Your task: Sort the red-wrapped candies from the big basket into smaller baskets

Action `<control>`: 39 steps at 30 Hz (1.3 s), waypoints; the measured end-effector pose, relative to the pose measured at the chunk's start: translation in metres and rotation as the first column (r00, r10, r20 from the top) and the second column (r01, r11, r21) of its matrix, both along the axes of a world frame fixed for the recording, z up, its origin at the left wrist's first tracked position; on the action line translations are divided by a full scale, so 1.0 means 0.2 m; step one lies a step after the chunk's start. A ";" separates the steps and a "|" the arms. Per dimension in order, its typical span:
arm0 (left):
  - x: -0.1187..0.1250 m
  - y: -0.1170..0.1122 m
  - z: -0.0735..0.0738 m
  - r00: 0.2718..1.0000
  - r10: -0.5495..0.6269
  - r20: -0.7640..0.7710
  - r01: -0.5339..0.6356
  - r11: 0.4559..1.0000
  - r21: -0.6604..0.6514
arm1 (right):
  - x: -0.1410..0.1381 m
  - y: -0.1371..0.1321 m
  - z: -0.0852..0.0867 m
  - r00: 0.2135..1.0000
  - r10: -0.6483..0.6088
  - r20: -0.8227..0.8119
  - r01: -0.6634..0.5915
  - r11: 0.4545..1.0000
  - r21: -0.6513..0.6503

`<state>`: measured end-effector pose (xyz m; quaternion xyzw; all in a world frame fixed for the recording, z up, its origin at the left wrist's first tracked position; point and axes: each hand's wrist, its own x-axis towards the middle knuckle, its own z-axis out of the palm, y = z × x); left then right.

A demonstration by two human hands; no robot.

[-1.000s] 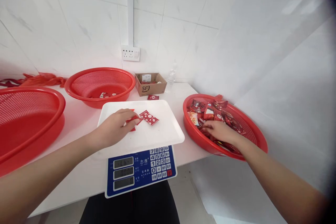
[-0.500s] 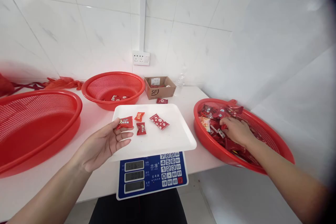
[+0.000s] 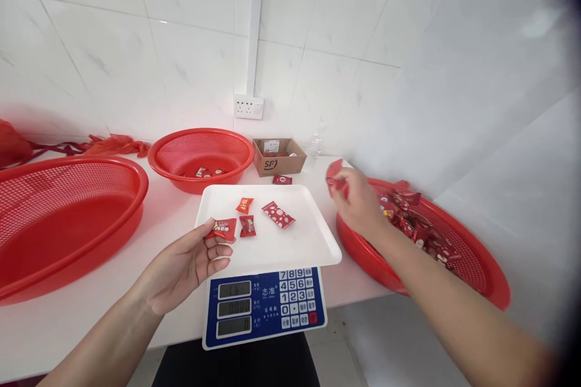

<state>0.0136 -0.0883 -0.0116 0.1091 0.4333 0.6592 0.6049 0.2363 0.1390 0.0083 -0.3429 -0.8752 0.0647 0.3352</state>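
Between thumb and fingers, my left hand point(image 3: 195, 257) pinches a red wrapped candy point(image 3: 224, 229) over the left side of the white scale tray point(image 3: 290, 248). Lying on the tray are an orange-red candy point(image 3: 244, 205), a small dark red candy point(image 3: 247, 226) and a longer red packet with pale spots point(image 3: 278, 215). My right hand point(image 3: 358, 202) is closed on a red wrapped packet point(image 3: 334, 176), blurred by motion, above the left rim of the right red basket point(image 3: 363, 254). That basket holds many red-wrapped sweets point(image 3: 422, 227).
The scale's blue keypad panel point(image 3: 265, 338) faces me. Two more red baskets stand left, one large point(image 3: 68, 266) and one farther back point(image 3: 200, 133) with a few sweets. A cardboard box point(image 3: 288, 166), a single red packet point(image 3: 282, 179) and a clear bottle point(image 3: 315, 145) sit near the wall.
My right hand has risen out of the right basket and moved left with a red packet. My left hand still holds its candy over the tray. The view has shifted slightly.
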 end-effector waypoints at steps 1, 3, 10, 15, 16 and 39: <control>0.00 -0.01 0.00 1.000 -0.003 -0.008 0.003 1.000 -0.001 | -0.08 -0.02 -0.02 0.996 0.089 -0.011 -0.089 0.996 -0.026; 0.00 -0.04 0.00 1.000 -0.001 -0.029 0.001 1.000 -0.005 | -0.22 -0.04 -0.06 0.982 0.187 0.029 -0.184 0.980 -0.077; -0.06 -0.17 -0.01 0.996 0.040 -0.085 -0.040 0.999 0.005 | -0.39 -0.10 -0.16 0.843 0.488 0.229 -0.393 0.847 -0.357; -0.06 -0.18 -0.03 0.994 0.026 -0.103 -0.025 1.000 0.006 | -0.35 -0.12 -0.16 0.816 0.497 0.295 -0.354 0.833 -0.425; -0.06 -0.18 -0.03 0.994 0.012 -0.109 -0.010 1.000 0.012 | -0.34 -0.13 -0.16 0.810 0.503 0.302 -0.352 0.829 -0.435; 0.02 -0.14 -0.04 0.922 -0.099 -0.375 0.116 0.993 0.023 | -0.29 -0.40 -0.04 0.884 0.401 0.241 -0.315 0.890 -0.328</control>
